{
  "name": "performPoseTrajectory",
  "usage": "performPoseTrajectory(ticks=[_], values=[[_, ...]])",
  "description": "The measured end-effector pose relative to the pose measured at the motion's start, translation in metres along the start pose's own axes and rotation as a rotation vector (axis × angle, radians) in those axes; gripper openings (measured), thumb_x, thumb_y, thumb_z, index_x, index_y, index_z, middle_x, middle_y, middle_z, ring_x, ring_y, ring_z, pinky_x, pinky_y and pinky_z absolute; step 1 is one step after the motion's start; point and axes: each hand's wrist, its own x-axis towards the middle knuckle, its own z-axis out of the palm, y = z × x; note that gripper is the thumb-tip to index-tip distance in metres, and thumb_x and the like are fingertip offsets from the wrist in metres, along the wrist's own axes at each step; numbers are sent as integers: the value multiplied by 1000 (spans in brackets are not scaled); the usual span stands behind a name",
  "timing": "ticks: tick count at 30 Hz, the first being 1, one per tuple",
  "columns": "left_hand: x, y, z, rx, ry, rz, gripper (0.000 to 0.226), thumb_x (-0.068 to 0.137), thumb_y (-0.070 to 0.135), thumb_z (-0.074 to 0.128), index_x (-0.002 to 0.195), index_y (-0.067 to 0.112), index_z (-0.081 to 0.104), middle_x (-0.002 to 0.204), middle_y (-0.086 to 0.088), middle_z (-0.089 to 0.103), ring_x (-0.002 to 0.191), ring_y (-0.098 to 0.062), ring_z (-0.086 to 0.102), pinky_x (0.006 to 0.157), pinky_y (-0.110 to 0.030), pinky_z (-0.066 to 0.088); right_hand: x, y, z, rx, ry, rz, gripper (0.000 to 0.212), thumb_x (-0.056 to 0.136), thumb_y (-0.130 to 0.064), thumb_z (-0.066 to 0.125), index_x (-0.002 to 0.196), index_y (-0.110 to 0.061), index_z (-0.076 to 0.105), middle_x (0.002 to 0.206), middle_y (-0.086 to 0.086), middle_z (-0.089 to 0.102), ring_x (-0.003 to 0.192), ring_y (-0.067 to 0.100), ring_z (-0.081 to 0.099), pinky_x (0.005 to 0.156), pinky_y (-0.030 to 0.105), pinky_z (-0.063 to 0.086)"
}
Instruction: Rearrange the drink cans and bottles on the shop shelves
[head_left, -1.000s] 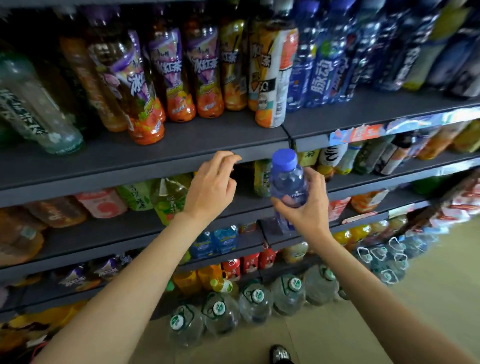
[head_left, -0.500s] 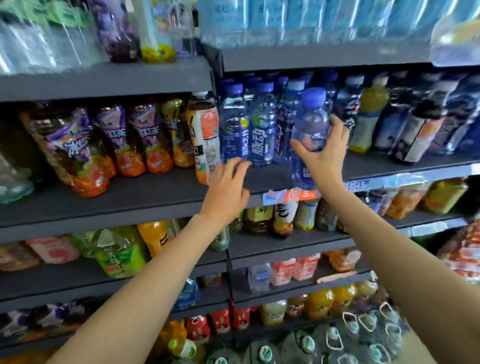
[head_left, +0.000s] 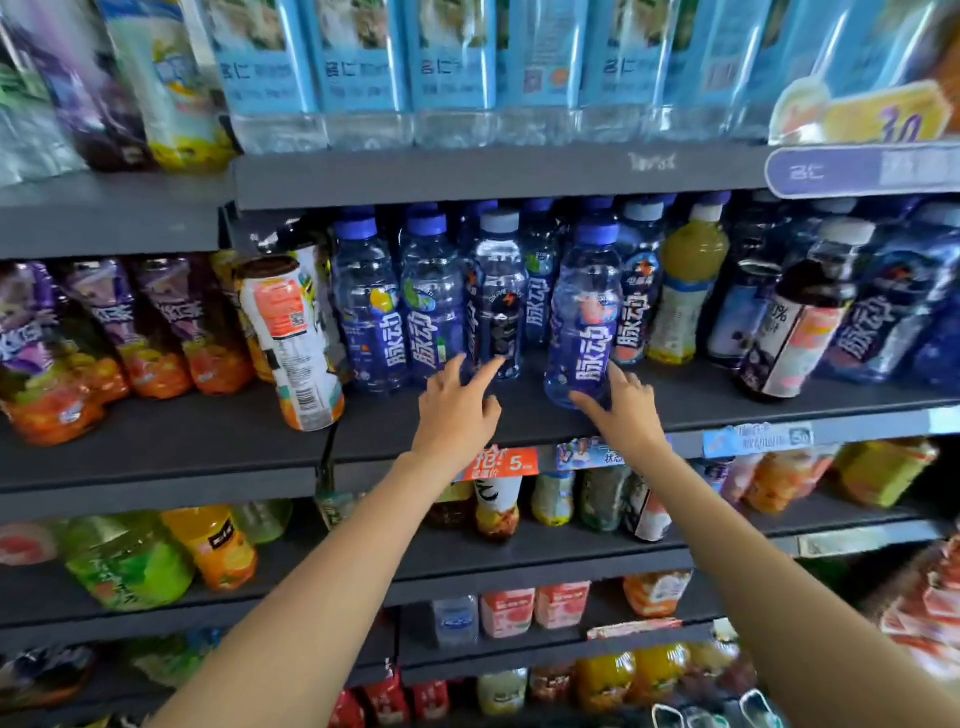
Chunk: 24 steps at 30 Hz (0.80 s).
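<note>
A clear plastic bottle with a blue cap and a blue label (head_left: 584, 322) stands upright on the dark grey metal shelf (head_left: 519, 421), in front of a row of similar blue-capped bottles (head_left: 400, 306). The right hand (head_left: 621, 408) touches its base, fingers spread along the lower side; whether they truly grip it seems unclear. The left hand (head_left: 457, 410) hovers just left of it, fingers straight and apart, pointing toward the row.
</note>
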Motion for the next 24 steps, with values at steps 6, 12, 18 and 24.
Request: performPoseTrajectory(ticks=[6, 12, 18, 24], values=[[7, -5, 10, -136, -65, -77, 53, 98, 33, 42, 145, 39, 20, 151, -2, 16, 135, -32, 12, 109, -44, 20, 19, -25, 10, 221, 91, 150, 51, 82, -25, 71, 119, -5, 41, 116, 13, 62, 106, 32, 57, 73, 31, 37], [14, -4, 10, -67, -169, -112, 60, 97, 42, 37, 146, 43, 1, 153, -4, 14, 136, -37, 16, 111, -42, 15, 33, -31, 18, 173, 52, 127, 45, 86, -24, 67, 117, -4, 42, 118, 13, 61, 106, 33, 57, 76, 36, 42], [14, 0, 9, 0, -153, -75, 65, 97, 42, 39, 148, 37, 0, 147, -7, 24, 132, -37, 24, 107, -47, 27, 45, 4, -3, 442, 120, 194, 27, 86, -9, 64, 113, -8, 61, 114, 13, 64, 98, 23, 59, 87, 29, 45], [16, 6, 5, -142, 3, 28, 54, 97, 28, 43, 146, 36, 22, 124, -5, 37, 118, -27, 33, 95, -41, 36, 66, 13, -7, 559, 310, 355, 67, 80, -10, 70, 136, -4, 35, 134, 13, 48, 124, 29, 45, 105, 38, 37]])
